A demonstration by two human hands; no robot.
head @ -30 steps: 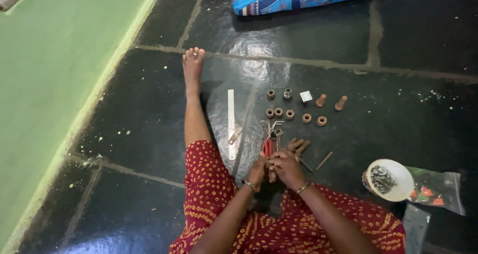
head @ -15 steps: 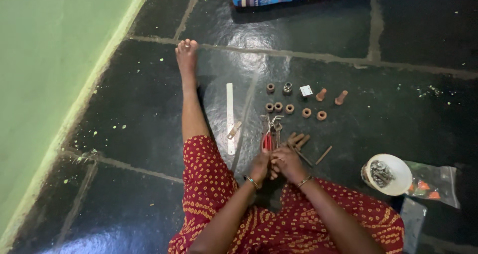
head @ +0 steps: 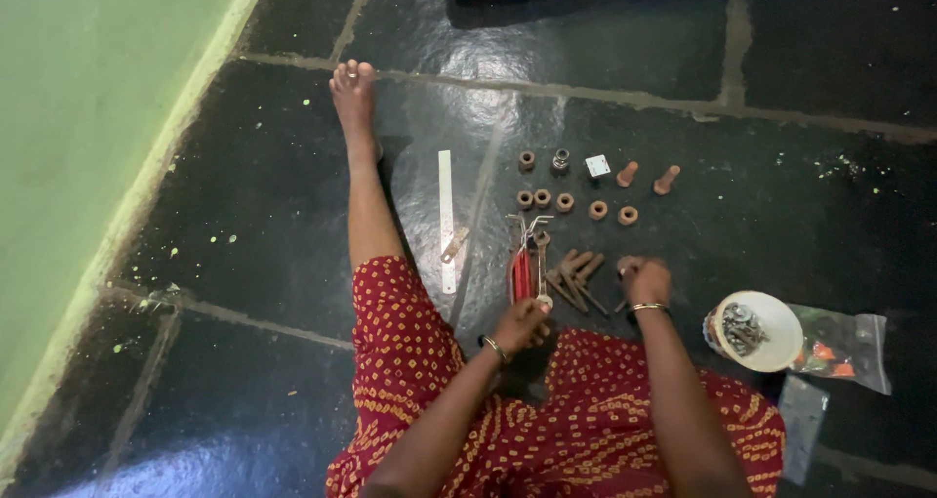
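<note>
Hands had parted since earlier, left hand (head: 522, 322) pinching red-handled pliers (head: 520, 273), right hand (head: 646, 281) closed over rusty bolts (head: 574, 278), white bowl (head: 763, 332) beside clear plastic packet (head: 845, 346), small white tag (head: 597, 165) beyond on floor

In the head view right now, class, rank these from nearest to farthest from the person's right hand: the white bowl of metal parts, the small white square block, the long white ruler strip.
1. White bowl of metal parts: on the floor just right of the right hand.
2. Small white square block: ahead of the hand, in the far row of parts.
3. Long white ruler strip: far left, beside the outstretched leg.
</note>
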